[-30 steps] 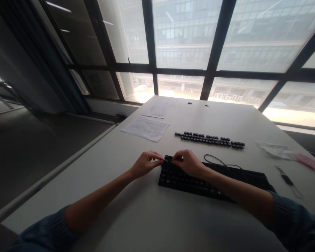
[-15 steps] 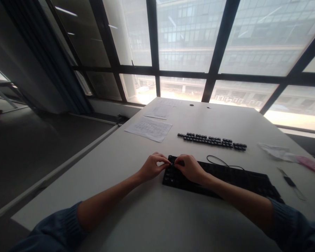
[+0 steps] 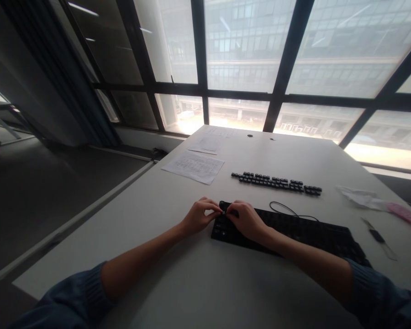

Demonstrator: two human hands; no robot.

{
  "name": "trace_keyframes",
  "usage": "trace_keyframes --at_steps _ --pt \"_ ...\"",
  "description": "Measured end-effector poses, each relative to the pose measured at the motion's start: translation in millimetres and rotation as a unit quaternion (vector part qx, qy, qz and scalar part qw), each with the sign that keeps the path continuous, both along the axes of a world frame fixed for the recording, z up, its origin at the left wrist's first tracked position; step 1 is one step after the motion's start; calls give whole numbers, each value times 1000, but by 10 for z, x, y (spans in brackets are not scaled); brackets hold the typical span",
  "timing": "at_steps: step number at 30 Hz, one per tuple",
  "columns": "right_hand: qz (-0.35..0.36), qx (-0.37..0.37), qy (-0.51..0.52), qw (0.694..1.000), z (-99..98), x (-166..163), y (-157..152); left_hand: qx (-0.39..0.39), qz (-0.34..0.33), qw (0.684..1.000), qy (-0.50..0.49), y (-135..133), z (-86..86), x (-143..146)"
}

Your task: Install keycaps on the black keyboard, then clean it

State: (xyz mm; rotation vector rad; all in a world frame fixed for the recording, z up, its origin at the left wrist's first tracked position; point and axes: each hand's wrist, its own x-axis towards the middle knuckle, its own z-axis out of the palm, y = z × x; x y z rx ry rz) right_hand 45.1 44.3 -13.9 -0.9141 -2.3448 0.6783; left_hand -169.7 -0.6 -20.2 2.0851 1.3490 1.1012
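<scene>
left hand (image 3: 199,216) and right hand (image 3: 245,218) pinch together at keyboard (image 3: 294,233) corner, centre frame, whether gripping a key: cannot tell | loose keys (image 3: 276,182) rowed above, kept sorted

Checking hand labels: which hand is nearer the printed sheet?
Left. The left hand sits below the printed sheet; the right hand is farther right, on the keyboard.
</scene>
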Motion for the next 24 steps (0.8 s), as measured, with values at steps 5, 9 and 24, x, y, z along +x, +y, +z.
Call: trace_keyframes --at_steps 5,9,24 --pt "-9 -9 4 1000 2 -13 2 15 -6 1000 14 -3 -4 -5" --pt "2 -4 9 1000 -8 -20 -3 67 -33 996 55 6 -19 -33" --pt "24 78 -50 995 69 9 -135 101 -56 972 205 -85 149 -15"
